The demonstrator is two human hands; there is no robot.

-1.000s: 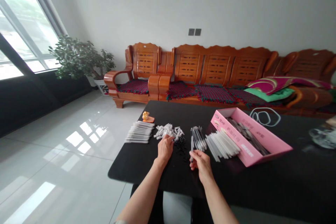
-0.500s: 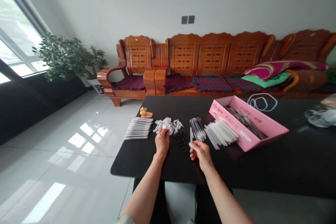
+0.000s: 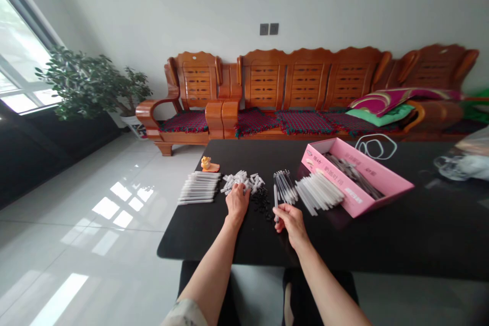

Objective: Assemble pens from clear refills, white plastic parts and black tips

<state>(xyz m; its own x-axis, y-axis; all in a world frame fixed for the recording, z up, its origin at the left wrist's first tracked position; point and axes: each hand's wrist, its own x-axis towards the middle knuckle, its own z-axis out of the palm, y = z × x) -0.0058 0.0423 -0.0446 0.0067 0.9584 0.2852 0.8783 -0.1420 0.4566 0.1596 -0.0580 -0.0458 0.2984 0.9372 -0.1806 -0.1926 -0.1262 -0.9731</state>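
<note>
Box (image 3: 334, 177), pink and open-topped, lies aslant on a black table (image 3: 382, 244), with dark grey sticks (image 3: 353, 173) inside it. Just beside its left wall is a spread of translucent tubes (image 3: 320, 193), and left of those, a little farther from the box, a bundle of slim rods (image 3: 284, 186) with dark lengths. The right hand (image 3: 291, 220) is left of the box and nearer the person, its thumb and fingers closed on a slender pen (image 3: 275, 202) that stands nearly upright beside the rods. Farther left of the box comes a scatter of small black pieces (image 3: 261, 199), which borders a loose heap of short white pieces (image 3: 250, 181). The left hand (image 3: 237, 206) is at the near edge of that heap, well left of the box; its fingers are bunched and bent down, and I cannot tell whether they pinch a piece. Farthest left from the box, a neat row of whitish pens (image 3: 199, 187) lies side by side, with a small yellow-orange figurine (image 3: 207, 164) just behind it. Behind the box lies a looped white cord (image 3: 393, 151).
</note>
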